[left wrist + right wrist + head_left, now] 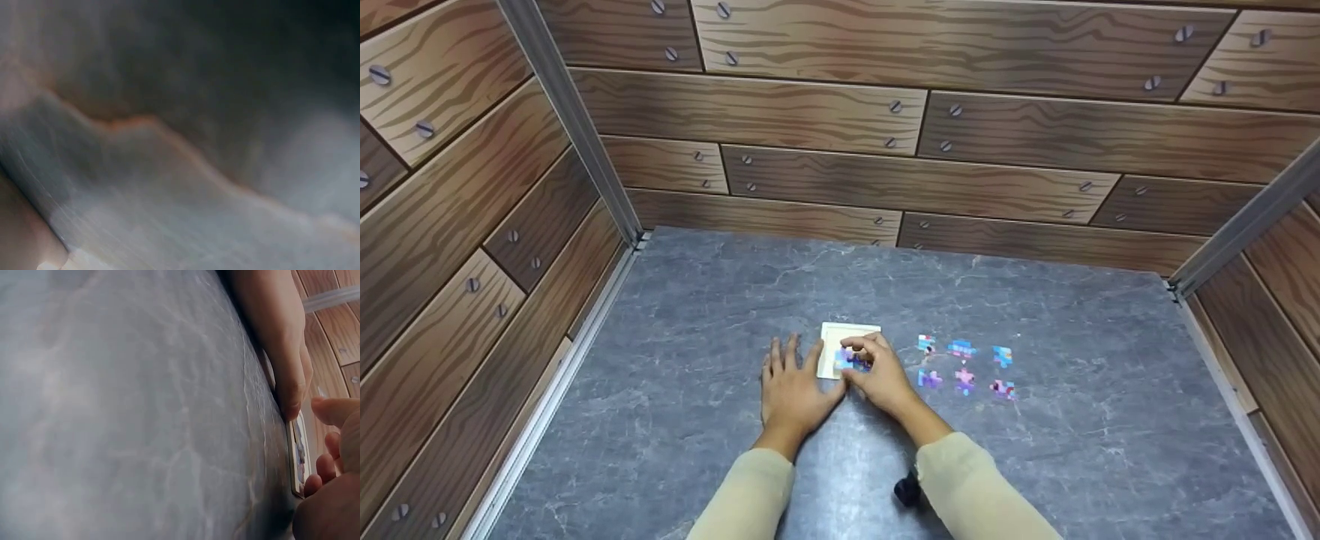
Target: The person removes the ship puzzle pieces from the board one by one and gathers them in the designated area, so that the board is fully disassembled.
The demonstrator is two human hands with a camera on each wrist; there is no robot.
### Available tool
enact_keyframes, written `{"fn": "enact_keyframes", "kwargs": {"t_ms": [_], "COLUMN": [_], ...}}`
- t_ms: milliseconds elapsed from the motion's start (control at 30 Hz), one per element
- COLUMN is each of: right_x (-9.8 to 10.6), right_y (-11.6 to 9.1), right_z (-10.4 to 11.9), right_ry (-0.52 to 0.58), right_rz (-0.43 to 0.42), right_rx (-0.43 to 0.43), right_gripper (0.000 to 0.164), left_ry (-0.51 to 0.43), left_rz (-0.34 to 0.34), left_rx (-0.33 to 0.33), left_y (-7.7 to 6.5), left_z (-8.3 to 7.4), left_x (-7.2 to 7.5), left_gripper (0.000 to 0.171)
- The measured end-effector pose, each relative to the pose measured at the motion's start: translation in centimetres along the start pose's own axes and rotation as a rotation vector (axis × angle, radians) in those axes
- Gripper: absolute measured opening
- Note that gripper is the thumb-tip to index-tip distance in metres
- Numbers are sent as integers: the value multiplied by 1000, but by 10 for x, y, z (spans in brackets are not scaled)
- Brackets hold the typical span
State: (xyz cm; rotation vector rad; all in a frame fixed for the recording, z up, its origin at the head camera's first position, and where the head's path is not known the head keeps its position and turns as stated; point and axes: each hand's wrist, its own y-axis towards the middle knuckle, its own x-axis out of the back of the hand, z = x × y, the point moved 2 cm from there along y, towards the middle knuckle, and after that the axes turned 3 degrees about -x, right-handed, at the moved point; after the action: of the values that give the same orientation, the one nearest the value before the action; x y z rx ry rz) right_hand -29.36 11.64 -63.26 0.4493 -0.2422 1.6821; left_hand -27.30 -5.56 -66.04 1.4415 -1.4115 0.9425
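Observation:
A small white puzzle tray (829, 330) lies on the table, with colourful jigsaw pieces (846, 358) in its lower part. My left hand (797, 394) rests flat at the tray's left side, fingers spread, its thumb at the near edge. Over the tray's right side is my right hand (881, 379), thumb and fingers bent but apart, with jigsaw pieces visible between them. The right wrist view shows this thumb (334, 409) raised away from the other fingers, and the tray (292, 458) seen edge-on. I see no piece held there. The left wrist view is mostly blurred table.
Loose jigsaw pieces lie right of the tray in two rows, including a blue piece (961, 348) and a pink piece (964, 379). A small black object (907, 490) sits beside the right sleeve. Wood-patterned walls (825, 112) enclose the grey marbled table (720, 292).

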Motion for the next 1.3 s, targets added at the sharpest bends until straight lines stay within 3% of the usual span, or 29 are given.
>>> {"fn": "enact_keyframes", "kwargs": {"t_ms": [200, 533, 767, 1000, 1300], "right_x": [11, 42, 60, 81, 98], "right_y": [-14, -48, -77, -102, -112], "right_z": [6, 3, -7, -16, -24], "right_ry": [-111, -240, -315, -335, -307], "right_rz": [-32, 18, 17, 15, 17], "right_rx": [32, -32, -32, -67, -162], "right_gripper": [44, 44, 43, 45, 41], "left_ry": [10, 12, -15, -28, -26], "left_rz": [-6, 17, 8, 19, 25], "left_rx": [1, 2, 4, 4, 7], "left_y": [0, -1, -3, -3, -2], "left_z": [-1, -3, -3, -3, 1], "left_x": [0, -3, -2, 1, 1], "left_gripper": [86, 89, 89, 89, 89]}}
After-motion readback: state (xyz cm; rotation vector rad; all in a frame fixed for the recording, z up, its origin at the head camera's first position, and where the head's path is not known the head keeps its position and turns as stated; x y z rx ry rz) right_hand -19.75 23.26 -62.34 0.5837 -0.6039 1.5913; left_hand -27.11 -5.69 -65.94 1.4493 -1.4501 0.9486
